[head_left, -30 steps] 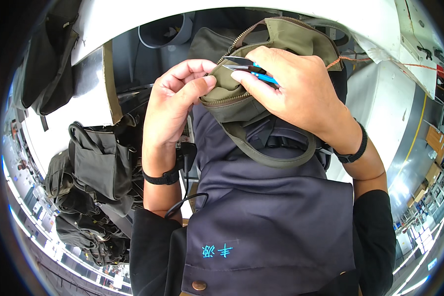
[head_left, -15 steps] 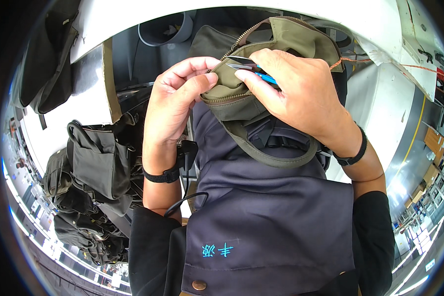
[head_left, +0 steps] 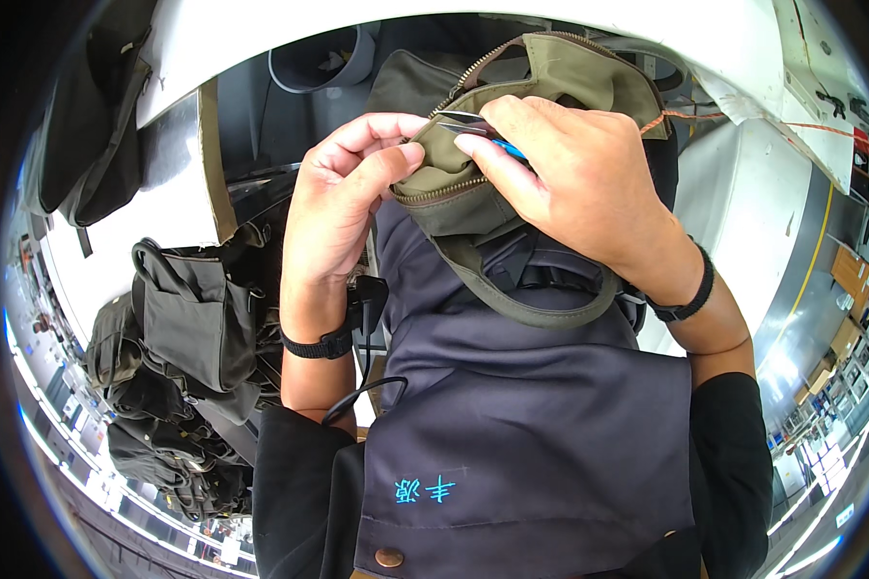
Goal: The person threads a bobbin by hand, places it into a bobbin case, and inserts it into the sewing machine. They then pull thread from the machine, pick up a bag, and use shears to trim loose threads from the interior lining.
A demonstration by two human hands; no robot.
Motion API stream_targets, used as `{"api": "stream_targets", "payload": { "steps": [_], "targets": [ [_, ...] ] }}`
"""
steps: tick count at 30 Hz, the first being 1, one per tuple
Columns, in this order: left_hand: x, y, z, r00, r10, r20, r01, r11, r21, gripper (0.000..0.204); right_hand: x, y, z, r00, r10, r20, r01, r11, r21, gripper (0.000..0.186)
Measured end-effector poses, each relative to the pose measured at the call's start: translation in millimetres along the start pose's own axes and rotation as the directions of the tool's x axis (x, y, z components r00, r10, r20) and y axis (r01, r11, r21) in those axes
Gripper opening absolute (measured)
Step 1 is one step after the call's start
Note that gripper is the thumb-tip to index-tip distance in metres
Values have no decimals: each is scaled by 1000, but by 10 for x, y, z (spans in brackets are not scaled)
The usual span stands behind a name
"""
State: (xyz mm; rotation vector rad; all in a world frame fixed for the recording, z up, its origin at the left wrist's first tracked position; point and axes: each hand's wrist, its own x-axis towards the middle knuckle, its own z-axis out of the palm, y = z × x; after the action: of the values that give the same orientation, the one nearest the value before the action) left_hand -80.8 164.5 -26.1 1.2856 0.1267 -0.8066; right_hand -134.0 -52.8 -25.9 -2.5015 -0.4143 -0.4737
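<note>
An olive-green bag [head_left: 589,82] with a brass zipper rests on my lap, its mouth unzipped and the lighter lining showing. My left hand [head_left: 348,188] pinches the left end of the bag's zippered edge between thumb and fingertips. In my right hand [head_left: 589,183] is a pair of thread snips [head_left: 462,124] with slim metal blades and a blue handle, mostly covered by my fingers. The blades point left toward my left fingertips, over the bag's opening. Any thread at the blade tips is too small to make out. A carry handle [head_left: 541,314] of the bag hangs toward me.
Several dark bags [head_left: 198,318] are piled at my left, and more dark fabric [head_left: 92,125] hangs at the far left. A grey bin [head_left: 323,63] stands beyond my left hand. White table edges [head_left: 425,12] curve around the bag. An orange cord [head_left: 705,116] runs off to the right.
My right hand and the snips have shifted slightly left, and less of the blue handle shows. My left hand keeps its pinch on the bag's edge.
</note>
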Motion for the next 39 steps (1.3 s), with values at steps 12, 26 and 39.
{"api": "stream_targets", "payload": {
  "steps": [12, 26, 39],
  "targets": [
    [168, -46, -33, 982, -109, 152, 137, 972, -193, 19, -53, 57, 93, 999, -43, -19, 42, 998, -40, 25],
    [-160, 34, 108, 995, 99, 28, -103, 957, 272, 27, -73, 97, 161, 993, 118, -7, -116, 982, 149, 24],
    [74, -175, -119, 979, -102, 177, 153, 941, -303, 21, 5, 51, -72, 995, 43, 85, -49, 996, 76, 22]
  ]
}}
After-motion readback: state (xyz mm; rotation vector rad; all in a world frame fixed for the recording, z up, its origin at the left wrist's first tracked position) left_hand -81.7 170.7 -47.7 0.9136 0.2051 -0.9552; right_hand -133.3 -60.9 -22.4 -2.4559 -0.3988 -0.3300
